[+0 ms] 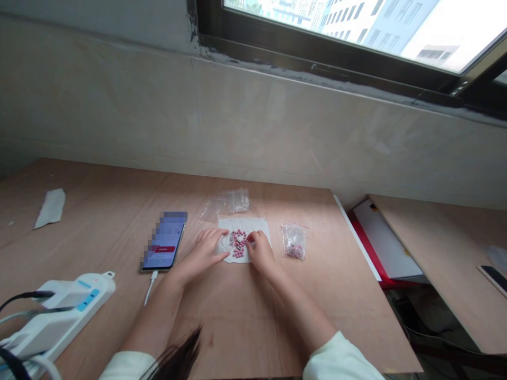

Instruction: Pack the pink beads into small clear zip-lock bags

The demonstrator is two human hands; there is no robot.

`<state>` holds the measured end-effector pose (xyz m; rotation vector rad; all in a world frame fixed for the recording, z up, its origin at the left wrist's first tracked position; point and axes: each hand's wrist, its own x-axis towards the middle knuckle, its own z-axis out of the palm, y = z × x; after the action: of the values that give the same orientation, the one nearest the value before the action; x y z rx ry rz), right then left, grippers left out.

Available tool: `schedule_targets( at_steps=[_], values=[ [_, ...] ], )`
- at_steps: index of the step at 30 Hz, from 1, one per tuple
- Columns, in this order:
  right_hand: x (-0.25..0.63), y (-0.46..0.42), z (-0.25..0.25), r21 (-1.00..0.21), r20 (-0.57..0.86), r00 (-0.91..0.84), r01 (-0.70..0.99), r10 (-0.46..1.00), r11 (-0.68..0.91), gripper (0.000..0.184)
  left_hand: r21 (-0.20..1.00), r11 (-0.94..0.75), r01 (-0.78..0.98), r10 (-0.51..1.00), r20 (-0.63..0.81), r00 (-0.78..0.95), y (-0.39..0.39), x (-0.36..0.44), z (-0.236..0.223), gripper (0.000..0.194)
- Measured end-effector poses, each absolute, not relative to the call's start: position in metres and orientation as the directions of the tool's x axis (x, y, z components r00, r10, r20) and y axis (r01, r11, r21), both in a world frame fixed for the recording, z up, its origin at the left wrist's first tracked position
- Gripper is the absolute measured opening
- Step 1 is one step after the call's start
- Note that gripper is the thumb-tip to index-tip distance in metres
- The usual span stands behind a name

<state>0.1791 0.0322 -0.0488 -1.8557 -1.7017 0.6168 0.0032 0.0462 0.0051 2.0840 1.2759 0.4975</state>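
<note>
Small pink round beads [238,244] lie in a loose heap on a white sheet of paper [257,232]. My left hand [204,250] rests on the sheet's left side, fingers spread, next to the heap. My right hand [259,250] is at the heap's right side, its fingertips among the beads. Whether those fingers pinch a bead is hidden. To the right of the sheet sits a clear plastic bag [293,240] with some beads at its bottom. Behind the sheet lies a crumpled clear plastic bag [226,203].
A smartphone [164,240] with a charging cable lies left of my left hand on the plywood table [257,211]. A white power strip [59,316] with plugged cables sits at the near left, and a white cloth [50,208] lies far left. A tiled wall rises behind.
</note>
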Motion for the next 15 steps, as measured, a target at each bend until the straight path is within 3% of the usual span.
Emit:
schedule_targets(
  at_steps=[8,12,15],
  values=[
    [0.165,0.028,-0.026,-0.868,0.06,0.04,0.496,0.997,0.032,0.012,0.658,-0.319,0.682,0.897,-0.022,0.441,0.041,0.011,0.004,0.037],
    [0.169,0.034,-0.036,-0.742,0.072,0.188,0.666,0.98,-0.073,0.01,0.638,-0.334,0.694,0.89,-0.029,0.455,0.045,0.013,0.004,0.037],
    [0.173,0.042,-0.045,-0.64,0.022,0.196,0.756,0.98,-0.137,0.008,0.621,-0.349,0.702,0.888,-0.021,0.46,0.049,0.012,0.001,0.037]
  ],
)
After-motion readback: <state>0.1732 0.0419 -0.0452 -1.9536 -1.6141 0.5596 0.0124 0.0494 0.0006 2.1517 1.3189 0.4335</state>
